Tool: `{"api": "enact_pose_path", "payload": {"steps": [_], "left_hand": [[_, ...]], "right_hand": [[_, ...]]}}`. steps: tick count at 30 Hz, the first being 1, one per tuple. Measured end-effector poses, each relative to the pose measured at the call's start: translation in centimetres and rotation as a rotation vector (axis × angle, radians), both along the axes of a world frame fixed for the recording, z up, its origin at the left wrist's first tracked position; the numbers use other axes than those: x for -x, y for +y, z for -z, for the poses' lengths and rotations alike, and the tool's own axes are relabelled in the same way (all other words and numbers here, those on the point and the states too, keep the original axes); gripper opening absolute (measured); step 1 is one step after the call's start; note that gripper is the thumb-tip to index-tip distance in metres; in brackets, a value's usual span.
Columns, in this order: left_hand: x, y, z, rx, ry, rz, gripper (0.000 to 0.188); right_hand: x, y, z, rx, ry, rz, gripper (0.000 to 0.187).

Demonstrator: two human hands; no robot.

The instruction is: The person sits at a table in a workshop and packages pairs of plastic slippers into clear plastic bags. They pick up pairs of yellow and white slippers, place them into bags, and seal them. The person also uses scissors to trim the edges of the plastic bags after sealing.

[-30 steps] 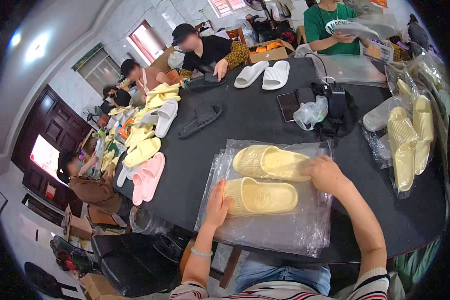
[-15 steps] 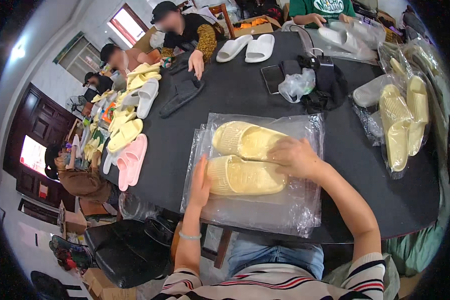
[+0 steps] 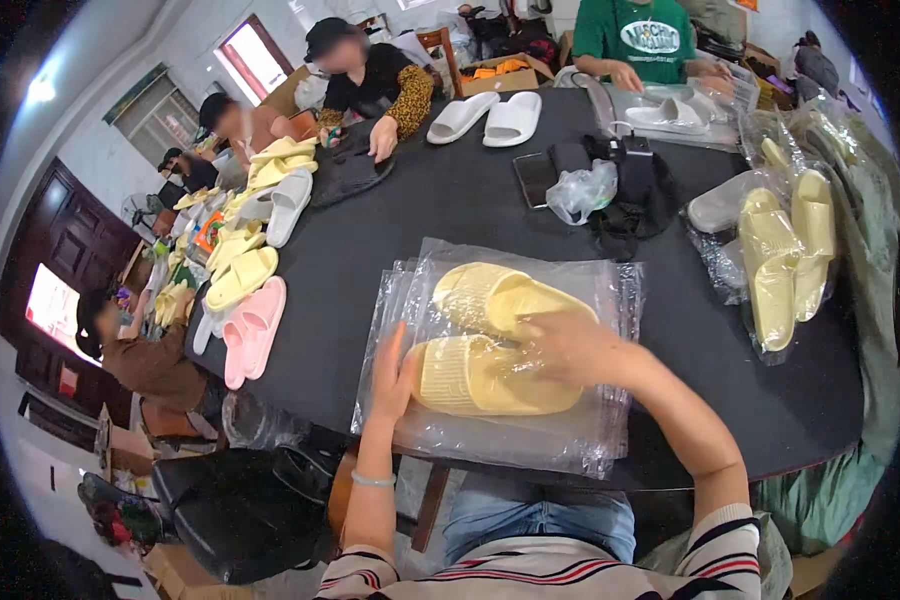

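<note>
A pair of pale yellow slippers lies side by side in front of me, the far slipper (image 3: 470, 290) and the near slipper (image 3: 460, 375). Glossy clear film seems to cover both, and they rest on a stack of clear plastic bags (image 3: 510, 440). My right hand (image 3: 582, 350) lies across the heel halves of the pair, fingers spread and slightly blurred. Beside the ribbed straps, my left hand (image 3: 392, 378) stands on edge at the bags' left side with fingers stretched out. Neither hand grips anything.
Bagged yellow slippers (image 3: 770, 270) lie at the right of the black table (image 3: 420, 210). A phone (image 3: 533, 182), white slippers (image 3: 513, 118) and pink slippers (image 3: 262, 325) sit around it. Across the table, one co-worker handles a dark slipper (image 3: 355, 178), another bagged white slippers (image 3: 675, 110).
My right hand has slid left over the slippers, its fingers more spread. My left hand stays by the bags' edge. Across the table, the dark slipper moved toward its co-worker, and the bagged white slippers were lowered.
</note>
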State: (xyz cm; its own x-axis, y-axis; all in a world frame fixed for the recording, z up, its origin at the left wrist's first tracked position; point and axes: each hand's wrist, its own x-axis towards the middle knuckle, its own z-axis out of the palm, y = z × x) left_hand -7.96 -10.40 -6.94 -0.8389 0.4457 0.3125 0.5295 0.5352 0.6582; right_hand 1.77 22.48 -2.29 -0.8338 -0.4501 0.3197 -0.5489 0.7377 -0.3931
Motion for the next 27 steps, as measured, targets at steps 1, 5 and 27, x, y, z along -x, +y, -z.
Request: {"api": "enact_pose_path", "payload": {"steps": [1,5,27], "left_hand": [[0.2,-0.2,0.5,0.007,0.053,0.043,0.052],[-0.6,-0.9,-0.2,0.2,0.083,0.027,0.051],[-1.4,0.5,-0.5,0.4,0.238,0.069,0.073]], "right_hand": [[0.5,-1.1,2.1,0.167,-0.066,-0.047,0.047],[1.4,-4.7,-0.2,0.066,0.024,-0.108,0.046],[-14.1,15.6,1.6,0.3,-0.253,0.535,0.017]]}}
